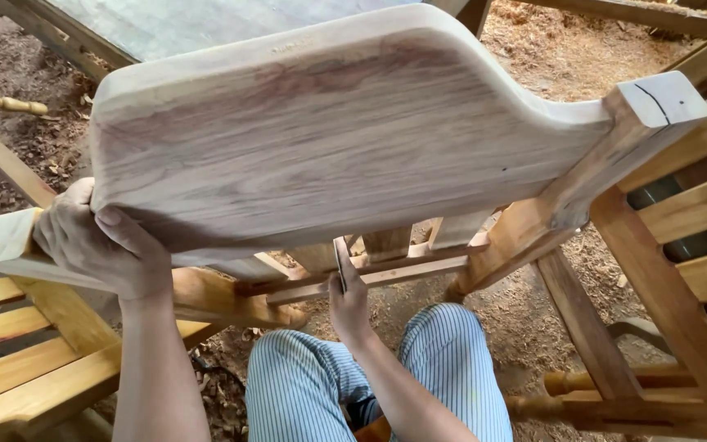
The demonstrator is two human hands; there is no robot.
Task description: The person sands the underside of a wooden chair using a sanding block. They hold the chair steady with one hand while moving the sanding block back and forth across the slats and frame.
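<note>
A bare wooden chair frame lies tilted in front of me, its broad curved top rail point(329, 131) filling the middle of the view. My left hand point(96, 241) grips the rail's lower left corner, beside the left post end point(2, 241). Beneath the rail, my right hand point(349, 299) holds a thin flat blade-like tool point(340, 260) against a lower cross rail point(386, 274) of the chair back. The tool's tip is hidden behind the rail. My knees in striped blue trousers point(443, 368) are below.
Varnished slatted chair parts point(18, 360) lie at the left, more slatted frames point(697, 213) at the right. Turned wooden legs point(583, 385) lie at the lower right, another point(2, 104) at upper left. Sawdust and shavings point(550, 49) cover the ground. A grey board point(206, 24) is behind.
</note>
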